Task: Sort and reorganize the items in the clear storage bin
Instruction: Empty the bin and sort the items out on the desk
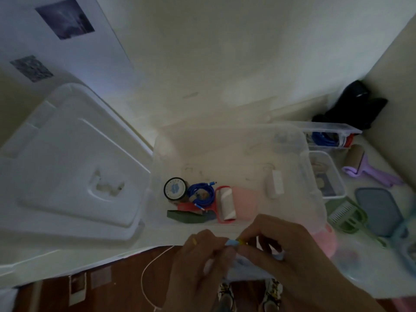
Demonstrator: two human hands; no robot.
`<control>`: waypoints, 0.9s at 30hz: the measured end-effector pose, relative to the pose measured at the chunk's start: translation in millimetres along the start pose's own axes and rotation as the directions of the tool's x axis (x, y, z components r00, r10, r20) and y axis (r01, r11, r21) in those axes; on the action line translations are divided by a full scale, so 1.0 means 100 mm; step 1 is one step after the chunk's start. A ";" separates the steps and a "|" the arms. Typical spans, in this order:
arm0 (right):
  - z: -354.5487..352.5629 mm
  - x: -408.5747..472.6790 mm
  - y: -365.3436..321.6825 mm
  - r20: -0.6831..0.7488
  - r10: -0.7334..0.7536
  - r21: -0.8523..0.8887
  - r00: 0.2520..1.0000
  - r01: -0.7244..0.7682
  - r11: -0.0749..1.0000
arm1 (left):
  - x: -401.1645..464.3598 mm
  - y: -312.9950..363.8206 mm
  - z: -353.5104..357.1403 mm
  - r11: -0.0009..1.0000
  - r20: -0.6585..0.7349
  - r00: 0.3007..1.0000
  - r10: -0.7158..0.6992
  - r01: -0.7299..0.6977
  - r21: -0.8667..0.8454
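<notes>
The clear storage bin [313,176] stands open on a white table. Inside, toward its near left, lie a round black-rimmed tape roll [175,189], a coiled blue cable [201,193], a red lint roller [225,203] and a dark green flat piece [186,216]; a pink item [245,199] lies beside the roller. In front of the bin's near wall, my left hand [198,266] and my right hand [281,251] meet, both pinching a small light blue and yellow item [234,242] with pale fabric hanging below it.
The bin's white lid [67,167] lies to the left. To the right sit two small clear trays [331,134] [337,176], a purple lint roller [369,170], a green comb-like tool [346,215], a grey-blue lid [380,210] and a black object [358,102]. A white cord [146,273] hangs off the table edge.
</notes>
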State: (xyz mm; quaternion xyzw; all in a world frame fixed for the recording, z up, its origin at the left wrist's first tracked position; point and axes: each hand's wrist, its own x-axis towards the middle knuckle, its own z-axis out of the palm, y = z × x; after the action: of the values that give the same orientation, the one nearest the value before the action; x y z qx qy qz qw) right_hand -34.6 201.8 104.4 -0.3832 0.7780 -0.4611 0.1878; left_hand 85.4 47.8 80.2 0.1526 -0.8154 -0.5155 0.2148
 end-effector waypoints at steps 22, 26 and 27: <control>-0.47 -0.54 0.37 -0.138 0.447 0.644 0.884 -0.263 0.719 | 0.51 0.15 0.20 0.961 -0.134 0.964 -0.229 0.202 -0.188; -0.40 -0.88 0.50 -0.261 0.562 0.639 0.784 -0.296 0.710 | 0.37 0.24 0.58 0.907 0.214 0.930 -0.300 0.348 -0.238; -0.44 -1.01 0.55 -0.294 0.604 0.670 0.741 -0.292 0.683 | 0.31 0.27 0.67 0.895 0.346 0.888 -0.302 0.389 -0.218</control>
State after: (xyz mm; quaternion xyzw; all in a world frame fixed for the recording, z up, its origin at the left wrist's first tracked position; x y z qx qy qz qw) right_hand -21.8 320.6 73.2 0.0353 0.6896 -0.6946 0.2018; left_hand 24.3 96.4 85.1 0.1838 -0.7161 -0.6733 0.0103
